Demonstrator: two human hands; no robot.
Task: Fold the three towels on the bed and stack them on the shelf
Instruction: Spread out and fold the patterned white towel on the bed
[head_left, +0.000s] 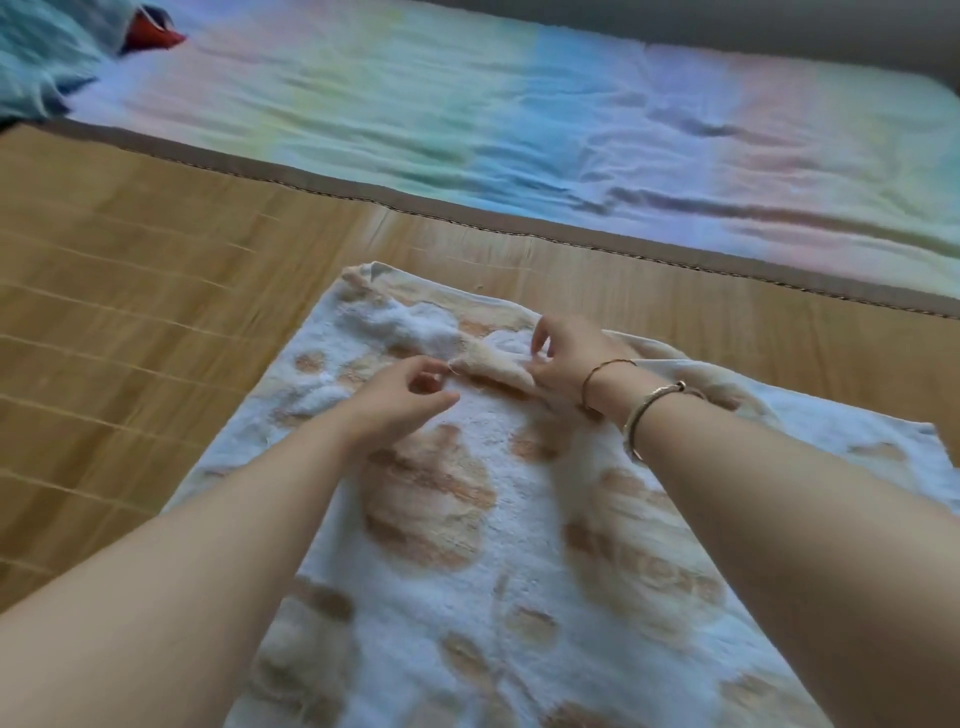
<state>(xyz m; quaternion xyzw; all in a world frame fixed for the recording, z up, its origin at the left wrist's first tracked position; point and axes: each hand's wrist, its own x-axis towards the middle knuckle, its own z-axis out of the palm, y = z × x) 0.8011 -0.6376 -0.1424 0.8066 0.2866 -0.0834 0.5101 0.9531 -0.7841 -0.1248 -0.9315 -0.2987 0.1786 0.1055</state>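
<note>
1. A white towel with tan patches (488, 519) is laid flat on the bamboo mat (130, 322) of the bed, close before the person; it is judged to be spread for folding.
2. A small rolled or doubled edge (493, 366) lies across the towel's middle; whether it is a corner brought in cannot be told.
3. The left hand (405, 397) is curled, thumb and forefinger pinching that edge's left end; the right hand (563, 364), bracelets at its wrist, pinches the right end, other fingers lifted.
4. Both ends are held so the fold can be drawn even, by judgement.
5. A pastel sheet (571, 119) lies beyond the mat; a blue cloth (47, 57) is bunched far left; no shelf is seen.
</note>
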